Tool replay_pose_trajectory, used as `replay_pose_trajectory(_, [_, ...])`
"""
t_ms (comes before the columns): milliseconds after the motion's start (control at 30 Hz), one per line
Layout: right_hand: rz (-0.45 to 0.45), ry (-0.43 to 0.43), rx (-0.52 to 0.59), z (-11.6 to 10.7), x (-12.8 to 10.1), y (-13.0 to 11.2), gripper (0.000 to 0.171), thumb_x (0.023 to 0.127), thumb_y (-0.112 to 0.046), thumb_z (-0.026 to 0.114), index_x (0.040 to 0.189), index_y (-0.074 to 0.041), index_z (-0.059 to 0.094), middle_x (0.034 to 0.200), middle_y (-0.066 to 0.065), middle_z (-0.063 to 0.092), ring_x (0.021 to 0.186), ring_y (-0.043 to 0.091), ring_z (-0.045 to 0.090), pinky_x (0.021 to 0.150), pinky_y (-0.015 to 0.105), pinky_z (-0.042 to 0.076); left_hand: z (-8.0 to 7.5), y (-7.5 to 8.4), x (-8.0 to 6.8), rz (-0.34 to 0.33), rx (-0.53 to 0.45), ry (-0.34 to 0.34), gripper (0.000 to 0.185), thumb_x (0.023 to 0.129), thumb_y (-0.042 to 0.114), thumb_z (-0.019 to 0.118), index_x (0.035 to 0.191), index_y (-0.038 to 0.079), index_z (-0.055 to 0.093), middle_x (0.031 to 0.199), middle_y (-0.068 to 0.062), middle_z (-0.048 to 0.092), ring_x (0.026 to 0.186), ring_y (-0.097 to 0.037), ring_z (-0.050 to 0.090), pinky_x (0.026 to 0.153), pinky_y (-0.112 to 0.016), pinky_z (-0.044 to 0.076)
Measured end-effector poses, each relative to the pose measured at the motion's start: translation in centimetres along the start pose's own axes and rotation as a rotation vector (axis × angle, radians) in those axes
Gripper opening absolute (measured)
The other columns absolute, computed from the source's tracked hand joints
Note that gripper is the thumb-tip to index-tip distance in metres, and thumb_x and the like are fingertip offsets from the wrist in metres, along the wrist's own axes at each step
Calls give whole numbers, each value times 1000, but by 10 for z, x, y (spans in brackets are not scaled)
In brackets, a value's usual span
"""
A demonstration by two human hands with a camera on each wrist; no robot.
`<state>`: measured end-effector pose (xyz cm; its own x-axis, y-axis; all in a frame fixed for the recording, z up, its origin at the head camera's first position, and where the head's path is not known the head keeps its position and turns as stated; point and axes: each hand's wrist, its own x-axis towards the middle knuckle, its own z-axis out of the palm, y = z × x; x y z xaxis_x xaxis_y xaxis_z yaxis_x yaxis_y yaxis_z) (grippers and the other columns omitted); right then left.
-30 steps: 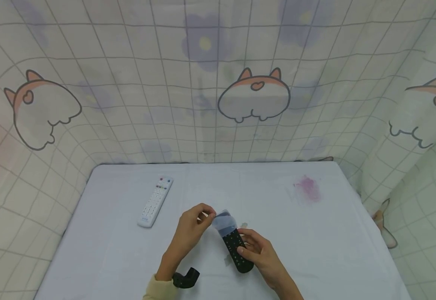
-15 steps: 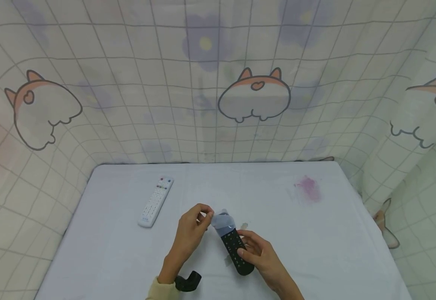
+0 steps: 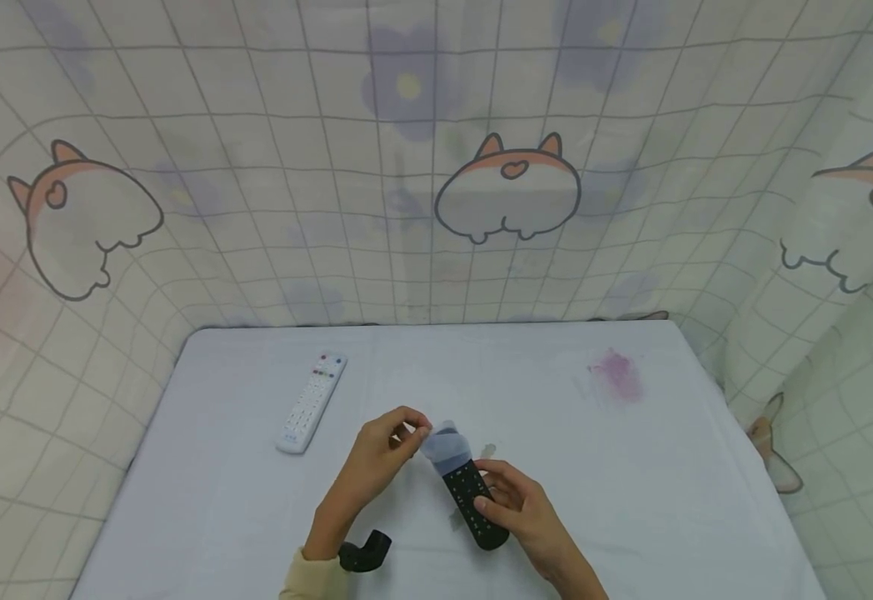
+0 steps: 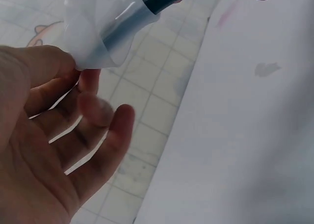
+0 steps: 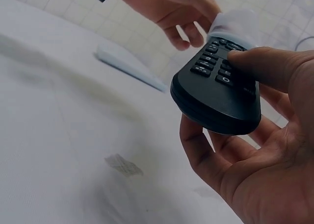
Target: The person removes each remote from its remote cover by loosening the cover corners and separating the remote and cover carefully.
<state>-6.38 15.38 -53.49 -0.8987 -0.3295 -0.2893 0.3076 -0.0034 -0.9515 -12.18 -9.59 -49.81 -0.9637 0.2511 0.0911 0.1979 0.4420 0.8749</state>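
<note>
A black remote control [image 3: 476, 504] with light key markings is tilted above the table, its far end inside a translucent whitish remote cover [image 3: 446, 450]. My right hand [image 3: 524, 510] grips the remote's near half, thumb over the keys [image 5: 226, 78] and fingers underneath. At the far end, my left hand [image 3: 378, 460] pinches the cover's edge between thumb and index finger. The left wrist view shows the soft cover [image 4: 93, 25] bulging loosely around the remote's end, with the other left fingers curled below it. The near half of the remote is bare.
A white remote control [image 3: 312, 404] lies on the white-covered table [image 3: 219, 500], left of my hands. A pink stain [image 3: 618, 375] marks the cloth at the right. Behind the table hangs a checked curtain [image 3: 294, 208]. A black wrist mount [image 3: 365, 552] sits on the left wrist.
Both hands keep their hold. The left wrist and its black mount shift slightly, and the remote's covered end moves a little to the left.
</note>
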Motion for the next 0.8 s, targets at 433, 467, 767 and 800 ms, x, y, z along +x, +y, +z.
replay_pose_trajectory(433, [-27, -18, -13, 0, 5, -4, 57, 97, -14, 73, 147, 0, 50, 126, 11, 68, 111, 19, 67, 93, 29, 57, -19, -9, 19, 94, -208, -292, 27, 107, 20, 59, 134, 18, 61, 126, -6, 65, 107, -17, 64, 88, -32, 56])
replay_pose_trajectory(467, [-26, -22, -13, 0, 5, -4, 57, 97, -14, 73, 147, 0, 50, 126, 11, 68, 111, 19, 67, 93, 29, 57, -20, -9, 21, 102, -208, -299, 29, 107, 20, 59, 136, 18, 61, 125, -6, 65, 107, -17, 64, 88, -32, 56])
replay_pose_trajectory(767, [-53, -60, -22, -3, 7, -1, 55, 98, -13, 71, 147, 0, 50, 125, 10, 68, 109, 17, 68, 92, 28, 57, -19, -6, 30, 109, -156, -342, 22, 107, 25, 58, 126, 19, 69, 123, -1, 72, 106, -14, 66, 94, -36, 54])
replay_pose_trajectory(800, [-57, -64, -20, -3, 7, -1, 55, 98, -13, 70, 147, 0, 50, 124, 9, 68, 109, 17, 68, 92, 28, 57, -19, -7, 31, 105, -152, -344, 21, 107, 25, 59, 124, 20, 69, 120, 0, 73, 105, -13, 66, 94, -36, 54])
